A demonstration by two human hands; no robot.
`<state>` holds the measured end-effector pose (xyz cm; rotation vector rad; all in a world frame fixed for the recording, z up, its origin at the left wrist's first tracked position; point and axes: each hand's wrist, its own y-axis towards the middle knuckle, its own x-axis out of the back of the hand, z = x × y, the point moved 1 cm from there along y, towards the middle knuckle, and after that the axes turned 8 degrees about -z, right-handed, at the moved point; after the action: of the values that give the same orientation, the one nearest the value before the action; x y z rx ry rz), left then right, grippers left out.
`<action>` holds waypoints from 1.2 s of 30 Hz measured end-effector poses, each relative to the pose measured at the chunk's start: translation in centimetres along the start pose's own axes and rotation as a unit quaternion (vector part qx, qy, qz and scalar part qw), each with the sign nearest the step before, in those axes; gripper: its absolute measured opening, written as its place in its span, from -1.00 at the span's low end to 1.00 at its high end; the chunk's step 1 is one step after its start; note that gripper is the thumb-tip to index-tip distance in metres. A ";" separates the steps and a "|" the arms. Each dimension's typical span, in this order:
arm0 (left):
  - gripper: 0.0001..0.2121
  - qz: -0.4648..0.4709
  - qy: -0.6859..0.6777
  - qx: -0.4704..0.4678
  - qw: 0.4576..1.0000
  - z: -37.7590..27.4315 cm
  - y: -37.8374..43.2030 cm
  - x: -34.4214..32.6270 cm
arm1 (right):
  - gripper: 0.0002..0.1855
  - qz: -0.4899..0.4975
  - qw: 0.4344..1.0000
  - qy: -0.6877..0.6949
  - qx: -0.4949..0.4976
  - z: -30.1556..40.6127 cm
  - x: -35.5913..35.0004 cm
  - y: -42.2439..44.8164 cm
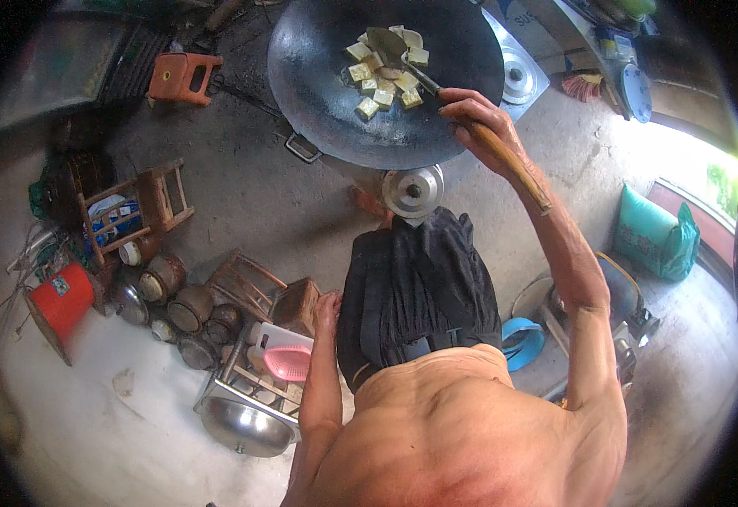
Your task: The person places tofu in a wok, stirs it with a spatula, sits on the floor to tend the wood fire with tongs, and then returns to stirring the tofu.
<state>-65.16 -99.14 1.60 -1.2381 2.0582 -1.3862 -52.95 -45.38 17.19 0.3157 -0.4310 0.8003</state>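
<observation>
My right hand (486, 130) grips the wooden handle of a wok spatula (386, 47), whose end lies along my forearm. The spatula's metal blade reaches into a large dark wok (315, 76), over pale tofu-like cubes (369, 108). Some cubes look lightly browned, and several lie around and below the blade. Down beside my dark trousers hangs my left hand (327, 310). Nothing shows in it, but how its fingers are held is unclear. Close to it stands a wooden stool (296, 304).
Round metal lids (413, 191) sit by the wok's near edge and right side. Leftward are an orange stool (175, 77), brown jars (190, 307) and a red bucket (61, 307). A pink basket (287, 363) and steel basin (248, 428) stand lower left; a green sack (651, 231) sits right.
</observation>
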 end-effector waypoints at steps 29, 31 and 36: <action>-0.65 -0.022 0.086 0.022 0.996 -1.6 -0.4 -1.7 | -0.64 -0.005 0.997 -0.073 0.008 2.9 7.9 -4.5; -0.65 -0.008 0.078 0.016 0.997 -2.1 -0.2 -2.7 | -0.66 0.108 0.971 -0.202 0.075 4.2 7.5 -4.5; -0.64 -0.008 -0.002 -0.025 1.000 -0.9 0.3 -2.8 | -0.74 0.189 0.949 -0.217 0.131 6.5 7.1 -3.9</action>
<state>-64.36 -96.29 1.26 -1.2784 2.0982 -1.3458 -47.27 -46.38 25.81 0.6775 -0.8160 1.1721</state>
